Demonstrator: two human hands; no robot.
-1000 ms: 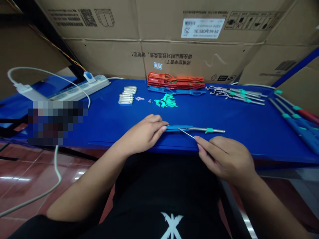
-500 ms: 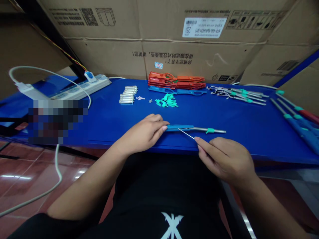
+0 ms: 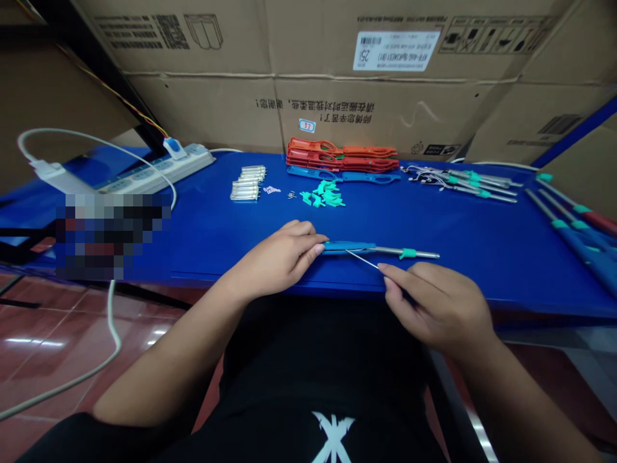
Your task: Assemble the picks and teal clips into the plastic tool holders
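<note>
Black cloth of the person's shirt (image 3: 299,373) comes first, a white mark (image 3: 332,437) printed low on it. Just beyond, at the near edge of the blue table (image 3: 457,225), the right hand (image 3: 438,302) pinches a thin, pale rod (image 3: 362,259) between thumb and forefinger; it slants up to the left until its tip meets the side of a blue lighter (image 3: 344,245). The left hand (image 3: 282,260) has its fingers closed round the left end of that lighter, which lies nearly level, left to right, over the near part of the tabletop (whether it touches the surface, I cannot tell). Its handle is slim blue plastic with a dark slit along the near side; from the right end runs a straight silvery tube (image 3: 388,250), carrying a turquoise collar (image 3: 407,253) with a small tab below. Farther back lie a heap of turquoise pieces (image 3: 330,194), some tiny metal bits (image 3: 292,195) and a stack of clear tubes (image 3: 245,191). Behind the heap are blue shells (image 3: 354,176), then stacked red and orange shells (image 3: 308,156), before a cardboard wall (image 3: 216,116).
</note>
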